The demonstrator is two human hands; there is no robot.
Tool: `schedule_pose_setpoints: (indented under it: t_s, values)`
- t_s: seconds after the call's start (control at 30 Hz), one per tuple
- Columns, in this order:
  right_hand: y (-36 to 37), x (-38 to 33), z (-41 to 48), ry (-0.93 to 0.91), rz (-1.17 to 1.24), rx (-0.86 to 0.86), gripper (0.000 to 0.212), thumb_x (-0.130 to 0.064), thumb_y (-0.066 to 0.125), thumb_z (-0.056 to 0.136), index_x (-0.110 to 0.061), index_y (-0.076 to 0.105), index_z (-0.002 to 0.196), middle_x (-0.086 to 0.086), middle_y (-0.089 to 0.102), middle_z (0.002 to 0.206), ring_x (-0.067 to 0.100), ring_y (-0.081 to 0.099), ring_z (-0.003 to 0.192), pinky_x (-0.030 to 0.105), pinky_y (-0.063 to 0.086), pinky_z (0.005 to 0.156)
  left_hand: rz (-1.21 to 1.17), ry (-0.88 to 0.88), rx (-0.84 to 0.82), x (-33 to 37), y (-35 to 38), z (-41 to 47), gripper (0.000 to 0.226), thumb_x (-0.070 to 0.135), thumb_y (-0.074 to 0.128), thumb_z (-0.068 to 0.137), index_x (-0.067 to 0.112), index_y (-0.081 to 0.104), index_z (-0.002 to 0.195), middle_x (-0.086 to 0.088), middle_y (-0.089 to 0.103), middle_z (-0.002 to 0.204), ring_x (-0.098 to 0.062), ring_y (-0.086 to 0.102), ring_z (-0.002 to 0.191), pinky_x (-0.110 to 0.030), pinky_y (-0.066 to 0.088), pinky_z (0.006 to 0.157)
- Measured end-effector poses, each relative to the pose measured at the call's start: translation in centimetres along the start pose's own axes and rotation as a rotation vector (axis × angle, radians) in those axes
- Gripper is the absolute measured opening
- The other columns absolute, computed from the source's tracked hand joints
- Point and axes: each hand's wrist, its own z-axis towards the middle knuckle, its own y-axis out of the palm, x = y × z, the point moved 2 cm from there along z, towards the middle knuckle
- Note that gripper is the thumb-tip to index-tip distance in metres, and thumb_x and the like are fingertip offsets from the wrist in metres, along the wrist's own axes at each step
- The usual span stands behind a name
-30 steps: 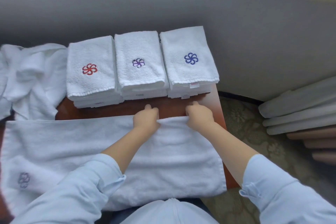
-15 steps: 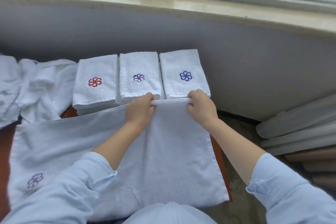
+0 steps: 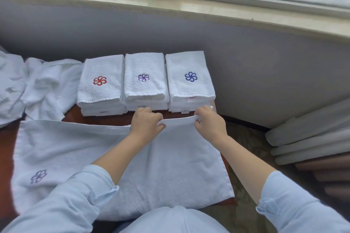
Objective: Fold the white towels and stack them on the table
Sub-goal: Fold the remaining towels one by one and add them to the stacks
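Observation:
A white towel [image 3: 166,172] with a purple flower mark near its left end lies spread over the brown table [image 3: 106,118]. My left hand [image 3: 145,122] and my right hand [image 3: 209,122] pinch its far edge at the right part, lifted a little off the table. Behind them stand three stacks of folded white towels: one with a red flower [image 3: 100,81], one with a purple flower [image 3: 144,77], one with a blue flower [image 3: 190,76].
A heap of unfolded white towels [image 3: 32,85] lies at the far left. A grey wall under a window sill [image 3: 170,5] runs behind the table. Rolled grey and brown cushions [image 3: 310,138] lie on the patterned carpet at the right.
Both hands gripped the towel's far edge and raised it off the table, higher half a second ago than now. The camera has tilted up, showing the window.

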Motion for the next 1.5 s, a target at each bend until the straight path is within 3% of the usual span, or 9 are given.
schedule_pose_setpoints:
  t_s: [0.23,0.47,0.67,0.83,1.03,1.17,1.33,1.4,1.5]
  values:
    - [1.2,1.1,-3.4,0.004,-0.026,-0.019,0.01,-0.012,0.055,0.09,-0.018,0.059,0.095,-0.006,0.054,0.095,0.016,0.048,0.071,0.026,0.033,0.051,-0.01,-0.019,-0.246,1.2,1.9,-3.0,0.027,0.053,0.059,0.09,0.028,0.06,0.1,0.006,0.066,0.086,-0.018,0.063,0.086,-0.03,0.037,0.068]
    - [2.9,2.5,-7.1,0.044,-0.041,-0.076,0.01,-0.014,0.055,0.092,-0.019,0.062,0.098,-0.007,0.055,0.099,0.012,0.046,0.068,0.02,0.028,0.05,-0.054,-0.062,-0.358,3.0,3.6,-6.3,0.023,0.049,0.061,0.09,0.029,0.06,0.101,0.01,0.066,0.096,-0.014,0.06,0.091,-0.025,0.028,0.066]
    - [4.2,2.9,-9.3,0.12,-0.118,-0.301,0.025,-0.031,0.053,0.092,-0.024,0.067,0.111,-0.009,0.06,0.115,0.014,0.06,0.085,0.025,0.042,0.062,-0.12,-0.064,-0.681,4.2,4.5,-8.4,0.041,0.034,0.059,0.09,0.034,0.05,0.131,0.007,0.056,0.113,-0.016,0.057,0.102,-0.027,0.042,0.074]
    - [4.4,1.5,-10.2,0.04,-0.059,-0.21,0.034,-0.025,0.05,0.094,-0.026,0.064,0.125,-0.008,0.063,0.125,0.014,0.061,0.104,0.028,0.048,0.073,-0.045,0.009,-0.714,4.9,4.0,-8.9,0.057,0.029,0.058,0.091,0.035,0.038,0.144,0.003,0.046,0.125,-0.018,0.055,0.105,-0.028,0.041,0.071]
    - [6.5,0.6,-11.5,-0.065,-0.116,-0.463,0.053,-0.014,0.049,0.092,-0.022,0.042,0.144,0.001,0.026,0.155,0.023,0.022,0.143,0.036,0.043,0.101,-0.002,0.088,-0.725,5.2,4.1,-9.5,0.061,0.018,0.054,0.091,0.033,0.035,0.147,0.003,0.037,0.141,-0.018,0.043,0.121,-0.03,0.043,0.073]
    - [6.1,1.1,-11.1,0.04,-0.112,-0.481,0.06,-0.013,0.047,0.094,-0.028,0.032,0.151,0.001,0.008,0.164,0.02,0.006,0.151,0.042,0.029,0.115,-0.035,0.118,-0.775,5.0,4.6,-9.2,0.071,0.015,0.052,0.094,0.031,0.021,0.156,0.002,0.01,0.164,-0.019,0.017,0.148,-0.033,0.042,0.101]
    - [5.1,2.7,-10.7,0.108,-0.256,-0.605,0.072,-0.014,0.041,0.097,-0.037,0.009,0.157,0.0,-0.011,0.166,0.03,-0.01,0.152,0.055,0.009,0.121,-0.135,0.142,-0.833,5.6,4.8,-8.3,0.077,0.011,0.051,0.095,0.028,0.01,0.158,0.005,-0.009,0.165,-0.015,0.002,0.152,-0.033,0.027,0.117]
    - [4.8,2.7,-10.6,0.119,-0.302,-0.607,0.071,-0.017,0.041,0.097,-0.035,0.009,0.157,0.003,-0.008,0.166,0.032,-0.006,0.152,0.058,0.005,0.12,-0.169,0.125,-0.795,5.5,4.4,-8.3,0.074,0.015,0.052,0.096,0.029,0.014,0.158,0.004,-0.003,0.166,-0.018,0.009,0.152,-0.034,0.029,0.117]
    - [4.6,1.1,-10.2,0.126,-0.358,-0.518,0.057,-0.025,0.044,0.094,-0.029,0.03,0.149,0.008,0.025,0.156,0.032,0.024,0.142,0.057,0.015,0.115,-0.208,0.053,-0.659,4.3,3.3,-9.1,0.065,0.022,0.053,0.097,0.028,0.024,0.155,0.002,0.016,0.164,-0.022,0.024,0.147,-0.036,0.035,0.112]
